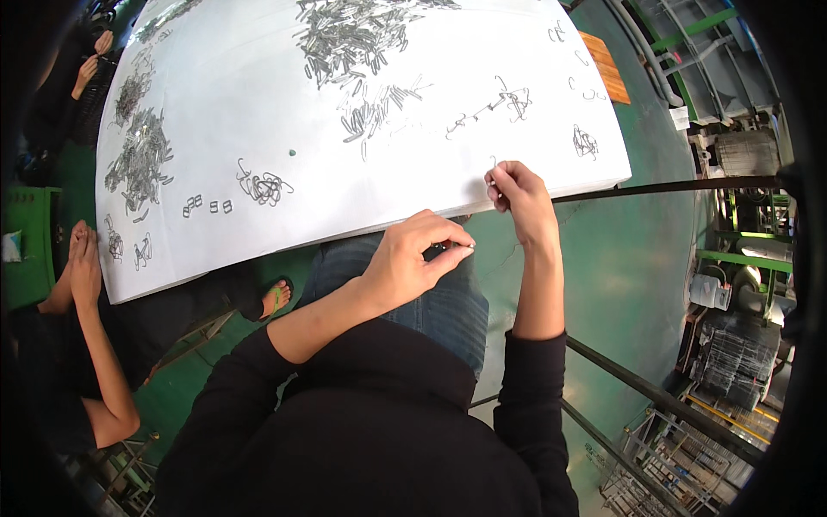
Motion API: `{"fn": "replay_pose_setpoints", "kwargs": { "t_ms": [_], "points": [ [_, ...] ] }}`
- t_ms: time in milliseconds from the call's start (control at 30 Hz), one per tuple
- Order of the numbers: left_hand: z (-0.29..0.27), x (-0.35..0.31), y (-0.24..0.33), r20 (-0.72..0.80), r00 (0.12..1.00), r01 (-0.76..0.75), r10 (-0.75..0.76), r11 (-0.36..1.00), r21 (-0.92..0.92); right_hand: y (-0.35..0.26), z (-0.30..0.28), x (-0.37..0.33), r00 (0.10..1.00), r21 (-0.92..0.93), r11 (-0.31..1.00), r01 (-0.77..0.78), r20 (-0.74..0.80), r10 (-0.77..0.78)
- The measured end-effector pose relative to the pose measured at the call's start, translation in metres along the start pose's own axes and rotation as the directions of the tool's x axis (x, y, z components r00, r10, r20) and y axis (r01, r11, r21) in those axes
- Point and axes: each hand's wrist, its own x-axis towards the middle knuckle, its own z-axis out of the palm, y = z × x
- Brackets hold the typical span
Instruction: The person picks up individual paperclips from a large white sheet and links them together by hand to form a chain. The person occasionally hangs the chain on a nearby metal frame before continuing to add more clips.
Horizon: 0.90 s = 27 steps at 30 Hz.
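My left hand (412,258) is held just off the table's near edge, thumb and forefinger pinched on a small shiny piece (470,246), too small to name. My right hand (524,202) is over the near edge, its fingers closed on a thin wire hook (494,160) whose curved tip sticks up above them. A tangled heap of wire hooks (265,187) lies on the table left of my hands. Beside that heap are several small wire rectangles (222,207). Beyond my right hand, more hooks (517,102) lie in a tangle with a linked strand.
The white-covered table (413,181) bears a big heap of narrow metal loops (349,43) at the far middle and another heap (140,159) at left. Another person's hands (82,254) rest by the left edge. A wooden stool (606,67) stands beyond the right edge.
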Motion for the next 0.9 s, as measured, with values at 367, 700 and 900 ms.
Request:
{"fn": "replay_pose_setpoints", "kwargs": {
  "t_ms": [367,700,900],
  "points": [
    [0.001,0.002,0.007,-0.042,0.998,-0.047,0.047,0.999,0.008,-0.013,0.051,-0.12,0.955,0.402,0.895,0.195,-0.285,-0.079],
    [0.007,0.004,0.003,-0.076,0.983,-0.154,0.165,0.978,0.14,-0.003,0.073,-0.11,0.84,0.21,0.916,0.342,-0.505,-0.198],
    [0.0,0.012,-0.011,-0.078,0.957,-0.259,0.28,0.943,0.208,0.002,0.079,-0.111,0.752,0.092,0.883,0.461,-0.569,-0.333]
  ]
}}
